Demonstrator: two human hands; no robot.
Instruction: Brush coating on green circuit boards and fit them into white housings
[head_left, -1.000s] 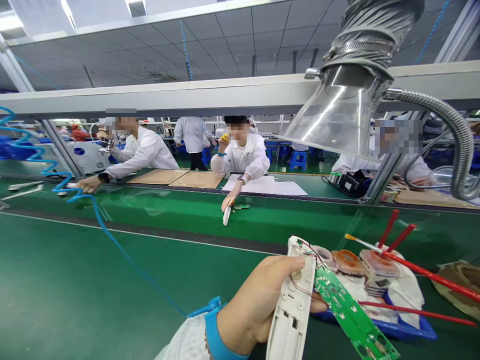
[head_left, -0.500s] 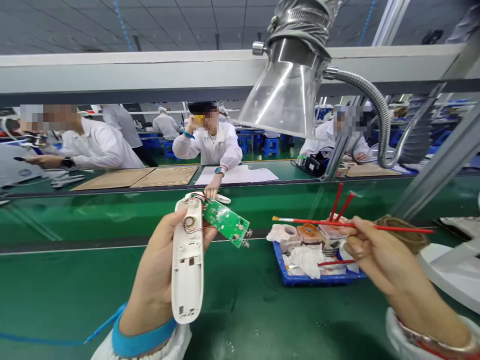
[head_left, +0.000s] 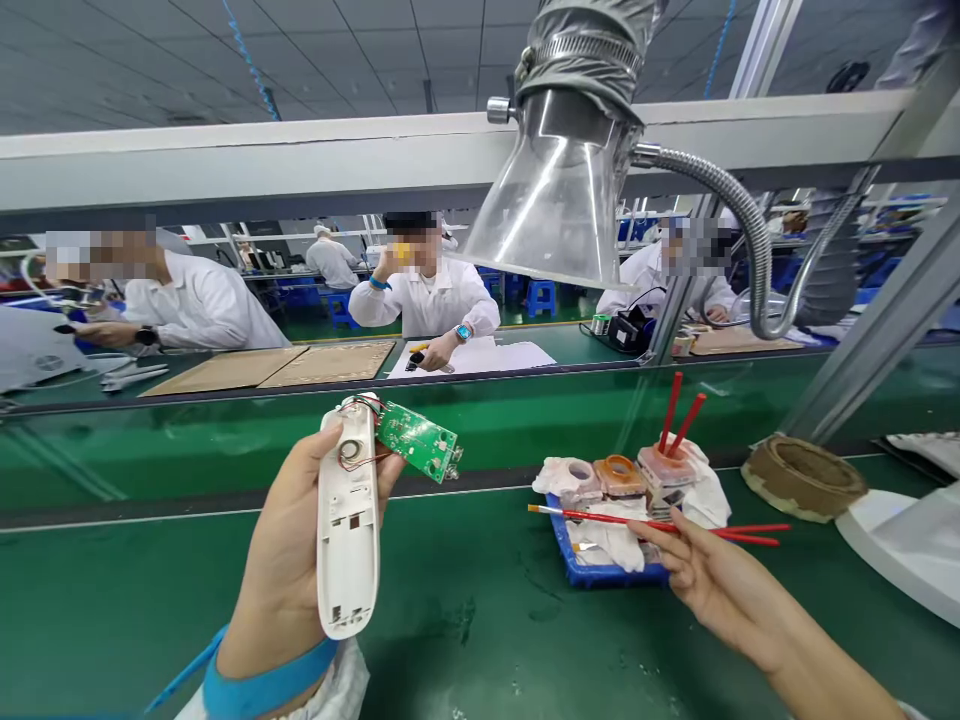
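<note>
My left hand (head_left: 281, 525) is closed round a long white plastic housing (head_left: 349, 550), its hollow inner side facing me. Thin wires join the housing to a green circuit board (head_left: 416, 440), which sticks out to the right at its upper end, by my fingertips. My right hand (head_left: 720, 580) has its fingers about a thin red paintbrush (head_left: 592, 516), low over a blue tray (head_left: 611, 575). The brush's bristles point left, and its handle runs behind my fingers. Another red handle lies just below it. White tissue (head_left: 611, 540) covers part of the tray.
Small containers, one orange (head_left: 620, 470), stand at the tray's back; two upright red handles (head_left: 679, 420) rise there. A brown tape roll (head_left: 802, 475) lies to the right. A clear fume hood (head_left: 551, 200) hangs overhead. Co-workers in white sit beyond the green barrier (head_left: 517, 420).
My right hand has come down and left with the paintbrush, to the tray. My left hand and the housing have shifted slightly left. The co-worker opposite has moved a hand.
</note>
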